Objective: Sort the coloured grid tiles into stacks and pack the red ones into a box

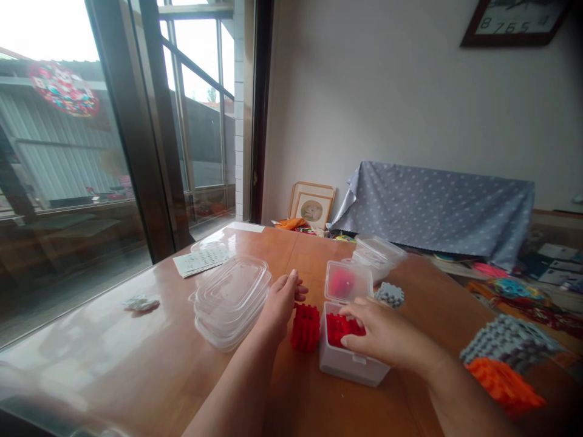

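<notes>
My right hand [376,328] reaches over a small clear plastic box [355,367] with its lid [348,280] hinged up. Its thumb and fingers grip red interlocking plastic pieces [337,328] inside the box; the fingertips are partly hidden. Just left of the box, a stack of notched red plastic pieces [305,329] stands on the table. My left hand [285,297] hovers by the top of that stack, fingers loosely bent and thumb apart. I see nothing in it.
Clear plastic lids or trays [232,297] are stacked left of my left forearm. Behind the box are another clear container [380,255] and a grey piece [390,294]. Grey stacks [507,343] and an orange stack [503,385] lie at right. Paper [200,261] rests farther left.
</notes>
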The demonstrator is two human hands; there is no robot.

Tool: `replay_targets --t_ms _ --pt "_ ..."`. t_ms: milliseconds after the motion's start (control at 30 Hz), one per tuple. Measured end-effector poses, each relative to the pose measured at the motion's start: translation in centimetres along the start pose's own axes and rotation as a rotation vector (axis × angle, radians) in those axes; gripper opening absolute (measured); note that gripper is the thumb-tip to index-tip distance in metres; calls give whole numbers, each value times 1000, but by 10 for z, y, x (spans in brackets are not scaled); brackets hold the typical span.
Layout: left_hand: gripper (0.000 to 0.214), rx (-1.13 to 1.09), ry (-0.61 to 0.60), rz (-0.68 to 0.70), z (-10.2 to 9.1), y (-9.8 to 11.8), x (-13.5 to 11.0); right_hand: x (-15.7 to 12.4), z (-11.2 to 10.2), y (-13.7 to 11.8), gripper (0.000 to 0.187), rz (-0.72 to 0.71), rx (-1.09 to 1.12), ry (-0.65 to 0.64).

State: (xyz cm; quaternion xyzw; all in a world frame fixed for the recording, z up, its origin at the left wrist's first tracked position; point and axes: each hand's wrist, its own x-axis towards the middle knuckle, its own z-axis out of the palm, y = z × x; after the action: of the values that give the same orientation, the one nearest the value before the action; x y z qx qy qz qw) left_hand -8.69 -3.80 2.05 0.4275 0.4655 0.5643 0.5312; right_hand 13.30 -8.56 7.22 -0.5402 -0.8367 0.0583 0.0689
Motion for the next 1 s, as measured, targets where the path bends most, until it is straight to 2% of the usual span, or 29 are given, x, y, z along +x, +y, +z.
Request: replay_targets --t_ms 133,200,333,533,733,867,1000 --pt "56 -5 -3 -1 0 0 0 3 3 4 48 -6 17 -54" --pt "57 -16 -5 2 -1 -1 1 3 4 8 50 -9 34 -61" --pt "57 -31 -8 3 -1 -2 2 2 3 11 40 13 67 -28" --pt "58 -12 -3 3 0 0 0 7 2 2 24 -17 42 -30" --pt "58 -8 2 11 0 2 -2 19 5 -3 23 -45 -76 -75" --pt "55 -12 -5 12 0 2 -1 22 6 -6 20 -53 -116 -58" --pt "55 -23 -6 13 -1 1 0 22 7 -6 26 -19 -94 -49"
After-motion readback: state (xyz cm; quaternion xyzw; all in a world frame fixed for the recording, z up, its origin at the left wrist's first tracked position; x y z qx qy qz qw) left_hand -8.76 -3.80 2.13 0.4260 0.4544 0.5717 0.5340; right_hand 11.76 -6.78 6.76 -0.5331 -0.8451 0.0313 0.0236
